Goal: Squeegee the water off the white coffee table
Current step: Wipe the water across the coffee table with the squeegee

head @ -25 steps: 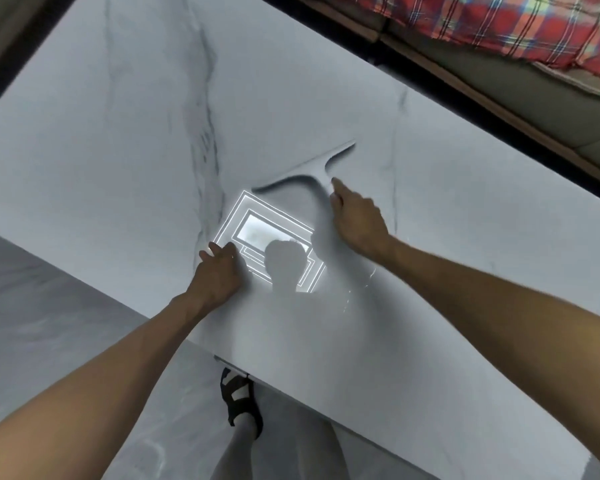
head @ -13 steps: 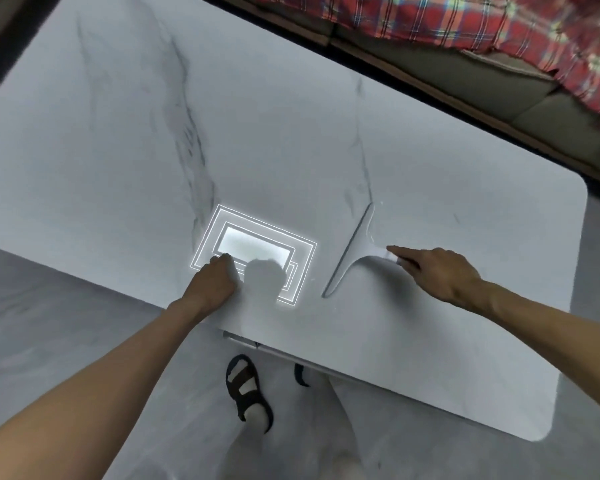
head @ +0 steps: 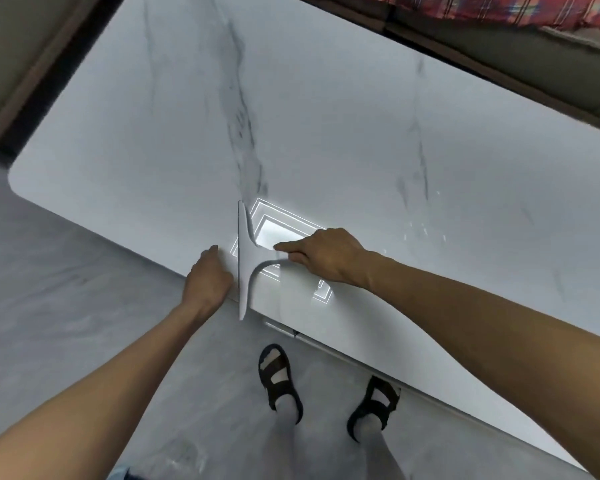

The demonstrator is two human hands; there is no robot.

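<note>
The white marble-veined coffee table (head: 326, 140) fills the upper view. A white T-shaped squeegee (head: 245, 268) lies on it at the near edge, its blade running front to back and its lower tip past the table's edge. My right hand (head: 326, 258) grips the squeegee's handle, index finger stretched along it. My left hand (head: 208, 278) rests fist-like on the near edge, just left of the blade and touching it. Small water drops (head: 425, 232) glint to the right of my right hand. A bright ceiling-light reflection (head: 278, 233) shines under the squeegee.
Grey floor (head: 66, 306) lies left of and below the table. My two feet in dark sandals (head: 279, 379) stand by the near edge. A sofa with a red plaid cover (head: 516, 8) runs along the table's far side.
My right hand has swept the squeegee leftward across the table to my left hand at the near edge. The blade now overhangs the edge. The camera view shifted left.
</note>
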